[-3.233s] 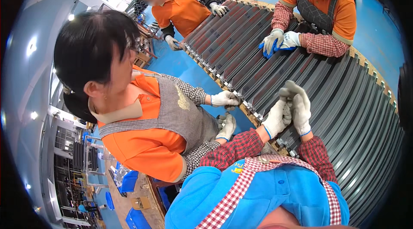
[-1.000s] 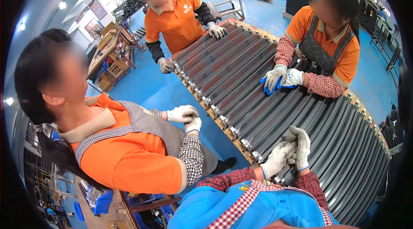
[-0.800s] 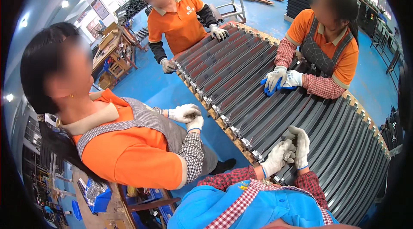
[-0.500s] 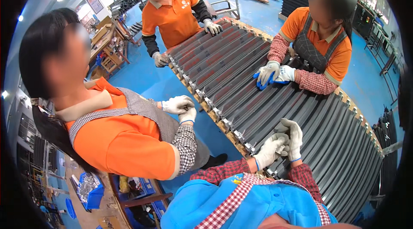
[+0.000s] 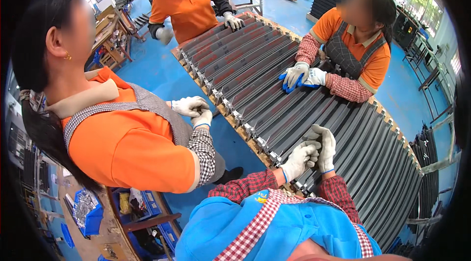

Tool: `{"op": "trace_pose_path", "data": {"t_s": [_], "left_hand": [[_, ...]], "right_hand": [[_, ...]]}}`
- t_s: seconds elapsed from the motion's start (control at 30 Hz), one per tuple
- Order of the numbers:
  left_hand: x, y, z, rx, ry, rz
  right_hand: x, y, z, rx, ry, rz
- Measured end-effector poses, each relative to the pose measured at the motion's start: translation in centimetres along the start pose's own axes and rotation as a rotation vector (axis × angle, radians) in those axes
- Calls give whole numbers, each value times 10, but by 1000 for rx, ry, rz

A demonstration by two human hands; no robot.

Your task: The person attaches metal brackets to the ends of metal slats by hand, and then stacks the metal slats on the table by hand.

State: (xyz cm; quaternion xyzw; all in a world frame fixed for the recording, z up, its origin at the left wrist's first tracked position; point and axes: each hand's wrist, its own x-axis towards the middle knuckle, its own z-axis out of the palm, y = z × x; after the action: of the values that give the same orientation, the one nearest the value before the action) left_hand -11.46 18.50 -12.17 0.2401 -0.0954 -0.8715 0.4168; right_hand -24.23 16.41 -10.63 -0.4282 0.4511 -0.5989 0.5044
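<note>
My left hand (image 5: pixel 300 161), in a whitish work glove, is held over the near part of a row of long black metal profiles (image 5: pixel 260 99). Its fingers are curled in; whether anything small sits inside them is hidden. Against it is my right hand (image 5: pixel 326 149), gloved too, its fingers stretched upward and slightly bent, its palm side toward the left. The two hands touch each other above the profiles. The profiles lie side by side across a wooden-edged table (image 5: pixel 262 148), with small metal fittings (image 5: pixel 237 115) along their left ends.
Across the table, a person leans over the profiles with a blue cloth (image 5: pixel 290 87) under gloved hands. Another stands at the far end. On my left a person holds gloved hands together (image 5: pixel 196 110). A workbench (image 5: pixel 105 226) with blue bins (image 5: pixel 90 213) stands at lower left.
The whole view has shifted slightly. My hands stay together, the pose nearly the same. The far person's one hand has lifted off the table's corner.
</note>
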Motion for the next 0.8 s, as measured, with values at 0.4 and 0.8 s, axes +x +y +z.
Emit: {"op": "trace_pose_path", "data": {"t_s": [0.4,0.8], "left_hand": [[-1,0,5,-63,49,-4],[0,-2,2,-28,45,-20]], "right_hand": [[2,6,-2,-42,19,-12],[-1,0,0,-41,-15,-48]]}}
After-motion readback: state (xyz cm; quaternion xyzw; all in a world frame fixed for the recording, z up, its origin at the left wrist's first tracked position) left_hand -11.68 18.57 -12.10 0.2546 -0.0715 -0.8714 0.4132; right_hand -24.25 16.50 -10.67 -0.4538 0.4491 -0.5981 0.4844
